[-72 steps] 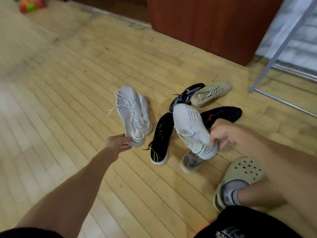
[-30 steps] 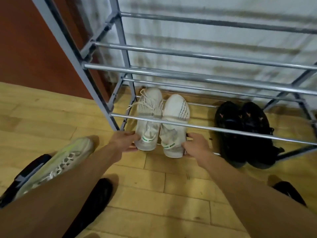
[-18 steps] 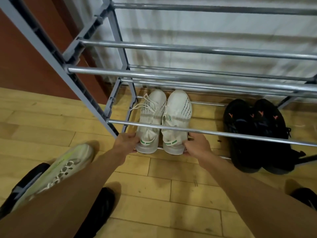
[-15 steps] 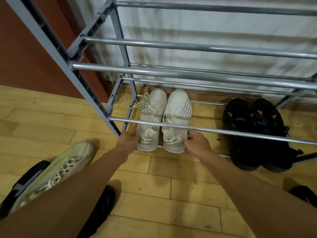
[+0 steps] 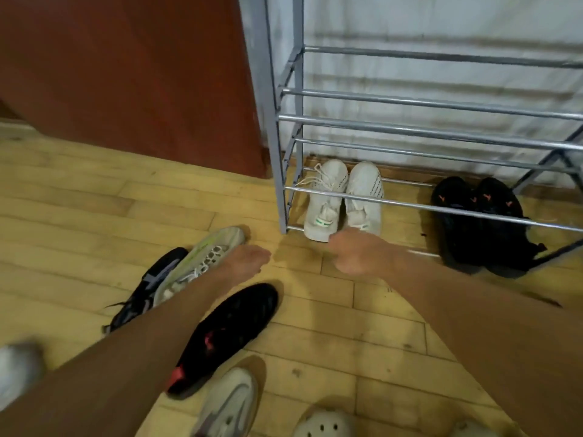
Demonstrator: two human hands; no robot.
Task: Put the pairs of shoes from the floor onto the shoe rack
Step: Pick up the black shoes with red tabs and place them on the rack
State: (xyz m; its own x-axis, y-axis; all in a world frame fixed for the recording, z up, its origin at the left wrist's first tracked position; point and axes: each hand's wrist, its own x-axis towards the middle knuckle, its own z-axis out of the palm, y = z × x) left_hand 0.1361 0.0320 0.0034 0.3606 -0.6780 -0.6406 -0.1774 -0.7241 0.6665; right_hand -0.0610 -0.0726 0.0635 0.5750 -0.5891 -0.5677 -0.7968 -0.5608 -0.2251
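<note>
Wooden floor [image 5: 315, 310], red-brown cabinet [image 5: 126, 74] behind. White pair [image 5: 328, 212] is set on the bottom shelf of the shoe rack [image 5: 271, 121], left end; black pair [image 5: 473, 241] is set further right. Loose shoes [image 5: 227, 329] are scattered on the floor. Left hand [image 5: 249, 260] is held relaxed and empty over a beige shoe [image 5: 208, 253]. Right hand [image 5: 353, 253] is loosely curled and empty, just before the white heels.

Shoe rack [image 5: 410, 203], bottom tier: left pair [image 5: 342, 200] and right pair [image 5: 479, 222], apart.
Loose shoes [image 5: 227, 332] lie on the floor [image 5: 331, 326], near and left.
</note>
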